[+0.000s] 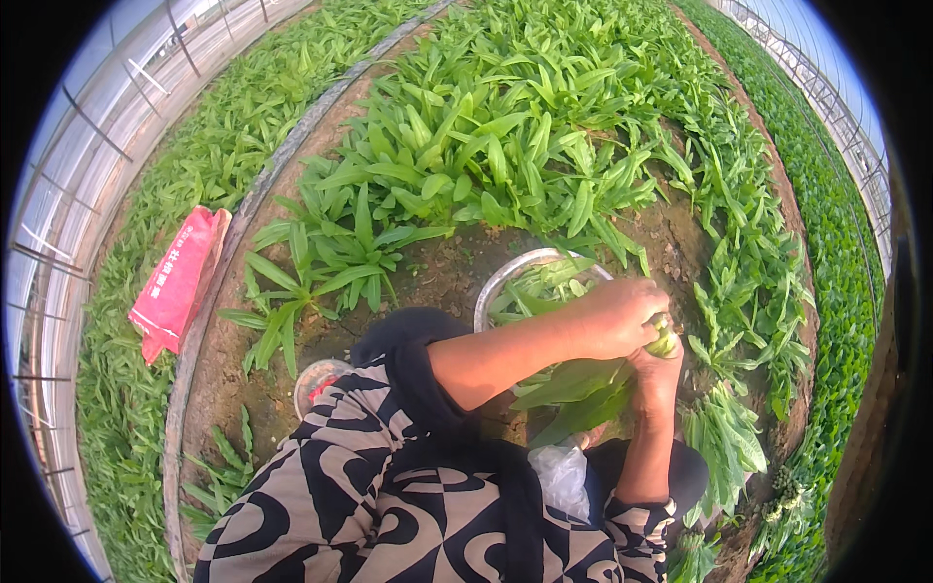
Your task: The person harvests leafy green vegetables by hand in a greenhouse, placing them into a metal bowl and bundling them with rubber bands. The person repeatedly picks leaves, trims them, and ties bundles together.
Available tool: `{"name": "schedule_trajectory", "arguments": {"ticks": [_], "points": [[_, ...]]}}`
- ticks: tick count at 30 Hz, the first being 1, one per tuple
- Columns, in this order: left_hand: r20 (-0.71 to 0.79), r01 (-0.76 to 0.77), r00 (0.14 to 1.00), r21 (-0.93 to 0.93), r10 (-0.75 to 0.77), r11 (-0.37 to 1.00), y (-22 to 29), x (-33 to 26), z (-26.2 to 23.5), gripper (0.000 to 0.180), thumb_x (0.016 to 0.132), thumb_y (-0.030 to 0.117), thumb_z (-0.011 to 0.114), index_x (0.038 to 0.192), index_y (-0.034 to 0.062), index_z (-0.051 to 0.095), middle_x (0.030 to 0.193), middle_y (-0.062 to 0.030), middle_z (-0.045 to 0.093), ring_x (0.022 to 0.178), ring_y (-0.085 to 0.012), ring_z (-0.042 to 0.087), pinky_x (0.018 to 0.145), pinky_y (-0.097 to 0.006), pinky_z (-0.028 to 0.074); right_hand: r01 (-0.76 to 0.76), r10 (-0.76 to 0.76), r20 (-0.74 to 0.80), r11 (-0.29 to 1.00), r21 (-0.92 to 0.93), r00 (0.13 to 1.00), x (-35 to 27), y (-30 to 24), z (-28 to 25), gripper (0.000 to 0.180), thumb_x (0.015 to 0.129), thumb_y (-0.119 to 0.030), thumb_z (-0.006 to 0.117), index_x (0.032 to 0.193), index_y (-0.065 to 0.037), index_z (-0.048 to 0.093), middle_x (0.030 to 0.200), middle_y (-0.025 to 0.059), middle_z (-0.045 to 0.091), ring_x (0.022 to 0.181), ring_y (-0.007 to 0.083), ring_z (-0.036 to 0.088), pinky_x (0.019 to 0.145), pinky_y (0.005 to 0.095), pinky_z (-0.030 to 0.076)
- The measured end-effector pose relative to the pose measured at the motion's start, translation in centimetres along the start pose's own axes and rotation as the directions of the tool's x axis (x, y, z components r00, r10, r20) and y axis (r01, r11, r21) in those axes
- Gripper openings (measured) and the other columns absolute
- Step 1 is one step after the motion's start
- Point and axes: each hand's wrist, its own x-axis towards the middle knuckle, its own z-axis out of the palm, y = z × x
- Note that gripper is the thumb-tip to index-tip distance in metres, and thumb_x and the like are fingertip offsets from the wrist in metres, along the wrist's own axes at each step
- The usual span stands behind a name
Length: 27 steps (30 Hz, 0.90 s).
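My right hand [657, 367] is wrapped round the pale stalk end of a leafy green plant [580, 394], probably leaf lettuce. Its long broad leaves hang to the left, below my left forearm. Reaching across from the left, my left hand [627, 316] has its fingers closed at the same stalk end, close above the right hand; its fingertips are partly hidden. Just beyond my left forearm stands a round white-rimmed tub [484, 299] with cut green leaves [544, 287] in it. The forearm hides part of the tub.
Dense leafy plants [486, 126] grow ahead. Loose leafy greens [724, 447] lie by my right knee. A pink-red printed bag [180, 282] rests at left beside a grey bed edging [209, 282]. A small pale container [321, 377] stands by my left knee; clear plastic [562, 478] lies at my lap.
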Motion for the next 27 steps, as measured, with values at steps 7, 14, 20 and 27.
{"name": "schedule_trajectory", "arguments": {"ticks": [7,14,20,27], "points": [[-0.281,0.304,0.909,-0.061,-0.308,0.951,1.9,-10.3,-11.9,0.021,0.084,0.019,0.062,0.099,0.0050,0.065,0.092,-0.0166,0.063,0.089,-0.0348,0.063,0.078,-0.044,0.050,0.047,-0.047,0.005,0.998,-0.039,0.999,1.4,-0.3,3.1,0.020,0.079,0.002,0.060,0.098,-0.003,0.062,0.080,0.0008,0.062,0.069,0.0097,0.057,0.066,0.0234,0.047],[-0.357,0.932,0.361,0.176,-0.862,0.318,-15.8,-37.2,-12.8,0.022,0.085,0.025,0.059,0.093,0.0057,0.067,0.091,-0.0187,0.068,0.089,-0.0376,0.064,0.079,-0.047,0.050,-0.122,0.121,-0.019,0.977,-0.173,0.993,4.0,4.0,1.6,0.023,0.077,0.009,0.062,0.093,-0.007,0.059,0.081,-0.0005,0.059,0.071,0.0104,0.055,0.066,0.0250,0.045],[-0.417,0.864,0.440,0.438,-0.796,0.248,-26.2,-43.5,-11.3,0.016,0.085,0.013,0.055,0.095,0.0006,0.060,0.103,-0.0199,0.064,0.097,-0.0368,0.062,0.079,-0.047,0.053,-0.282,0.278,-0.053,0.925,-0.257,0.959,5.0,6.5,4.4,0.024,0.074,0.011,0.060,0.092,-0.005,0.056,0.075,0.0042,0.059,0.064,0.0142,0.056,0.064,0.0263,0.047],[-0.154,0.568,0.321,0.821,-0.934,0.060,-34.7,-44.9,-16.5,0.026,0.087,0.015,0.054,0.107,0.0091,0.069,0.113,-0.0127,0.066,0.107,-0.0310,0.061,0.088,-0.043,0.050,-0.345,0.345,-0.069,0.863,-0.370,0.936,6.5,5.7,6.8,0.025,0.070,0.012,0.061,0.090,-0.003,0.057,0.075,0.0050,0.061,0.066,0.0135,0.058,0.065,0.0264,0.048]]}}
